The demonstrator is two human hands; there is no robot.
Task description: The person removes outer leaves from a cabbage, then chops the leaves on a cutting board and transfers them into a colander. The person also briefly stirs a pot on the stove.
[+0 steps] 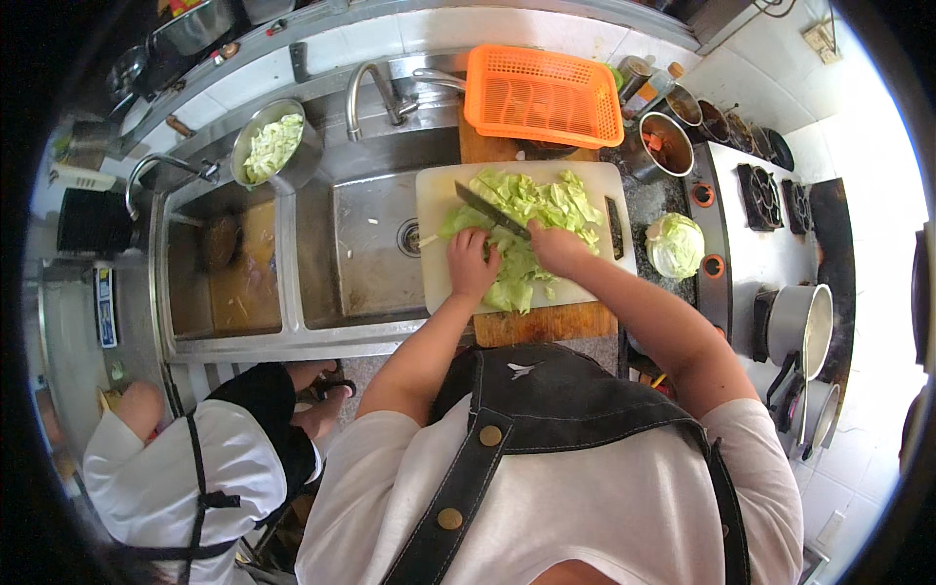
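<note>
Chopped cabbage [537,197] covers much of a white plastic cutting board [439,270], which rests on a wooden board [548,325]. My right hand [557,248] grips the handle end of a kitchen knife [490,210]. Its dark blade points up and left across the leaves. My left hand [472,263] presses on the cabbage just below the blade, fingers bent. What lies under that palm is hidden. Right of the board sits a pale green head of cabbage [675,246]. A steel pot [311,157] behind the sinks holds more cut cabbage [274,150].
Left of the board is a double steel sink [289,263] with two faucets [373,95]. An orange plastic basket [545,95] stands behind. On the right are a gas stove [731,183], saucepans [786,322] and a pot with red pieces [665,146]. A co-worker [212,453] is bent at lower left.
</note>
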